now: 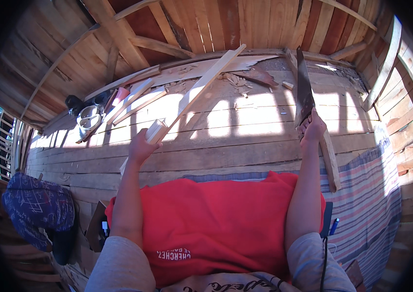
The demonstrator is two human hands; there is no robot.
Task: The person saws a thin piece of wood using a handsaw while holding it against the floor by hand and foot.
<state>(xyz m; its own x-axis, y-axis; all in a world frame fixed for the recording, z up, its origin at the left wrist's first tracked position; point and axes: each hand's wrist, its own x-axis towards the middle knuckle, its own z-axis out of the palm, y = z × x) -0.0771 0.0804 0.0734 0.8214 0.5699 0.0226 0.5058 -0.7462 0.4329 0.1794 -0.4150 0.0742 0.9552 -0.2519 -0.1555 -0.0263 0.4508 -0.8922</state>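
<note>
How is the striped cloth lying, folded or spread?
Spread: the cloth covers a broad patch of floor on the right, its long stripes showing.

"What is the person wearing?"

"A light-grey cloth shirt (192, 282) with dark looping script (233, 284) and short sleeves (121, 263)."

"And over the lap?"

"Bright red fabric (216, 219), printed with small white lettering (174, 254). A thin black cord (324, 263) hangs by the right sleeve (306, 263)."

"The hands?"

"Left hand (142, 147) and right hand (312, 129) are bare."
</note>
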